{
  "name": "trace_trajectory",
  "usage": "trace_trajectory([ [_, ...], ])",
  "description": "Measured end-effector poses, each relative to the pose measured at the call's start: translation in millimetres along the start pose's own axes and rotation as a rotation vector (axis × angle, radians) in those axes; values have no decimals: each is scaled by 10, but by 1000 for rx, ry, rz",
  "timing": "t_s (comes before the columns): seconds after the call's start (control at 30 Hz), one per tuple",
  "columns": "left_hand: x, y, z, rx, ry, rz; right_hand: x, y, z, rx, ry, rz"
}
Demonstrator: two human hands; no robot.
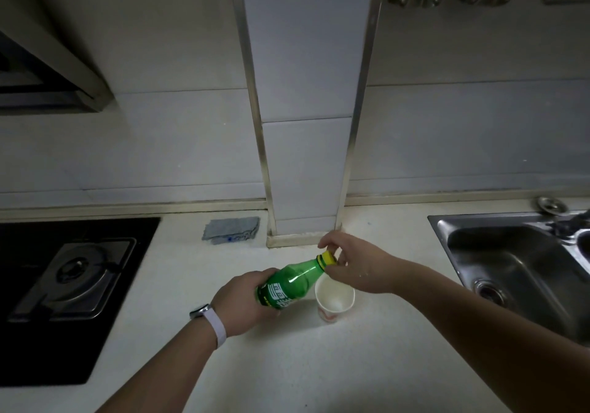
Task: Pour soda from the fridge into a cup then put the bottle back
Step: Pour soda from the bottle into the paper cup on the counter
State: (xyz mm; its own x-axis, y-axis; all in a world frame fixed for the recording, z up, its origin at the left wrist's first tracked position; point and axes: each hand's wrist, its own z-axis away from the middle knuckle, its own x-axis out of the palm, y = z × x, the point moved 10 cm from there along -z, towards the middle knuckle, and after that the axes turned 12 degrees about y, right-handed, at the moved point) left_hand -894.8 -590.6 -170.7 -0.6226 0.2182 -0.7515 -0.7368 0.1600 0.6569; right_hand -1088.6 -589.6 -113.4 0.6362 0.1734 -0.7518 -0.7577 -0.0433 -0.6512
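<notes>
Gripping one green bottle (pixel 292 281) around its labelled lower half, left hand (pixel 245 304) holds it tilted above the white surface (pixel 287 364). Label shows white characters, unreadable. One paper cup (pixel 334 299) stands upright just beside, partly under the neck. Right hand (pixel 348 262) pinches the single yellow cap (pixel 329 257). Farther off: one stove (pixel 64 281), one sink (pixel 517 269), one grey cloth (pixel 230 230).

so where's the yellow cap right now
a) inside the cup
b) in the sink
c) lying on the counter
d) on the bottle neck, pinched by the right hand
d, the yellow cap sits on the green bottle, with the right hand fingers around it.
</notes>
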Motion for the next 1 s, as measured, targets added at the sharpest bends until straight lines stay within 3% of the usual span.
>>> trace_trajectory([
  [0.33,75,-45,-15,45,-65,-55,-78,115,30,58,47,14],
  [1.0,127,-134,-164,131,-224,-396,-69,685,324,249,114,-110],
])
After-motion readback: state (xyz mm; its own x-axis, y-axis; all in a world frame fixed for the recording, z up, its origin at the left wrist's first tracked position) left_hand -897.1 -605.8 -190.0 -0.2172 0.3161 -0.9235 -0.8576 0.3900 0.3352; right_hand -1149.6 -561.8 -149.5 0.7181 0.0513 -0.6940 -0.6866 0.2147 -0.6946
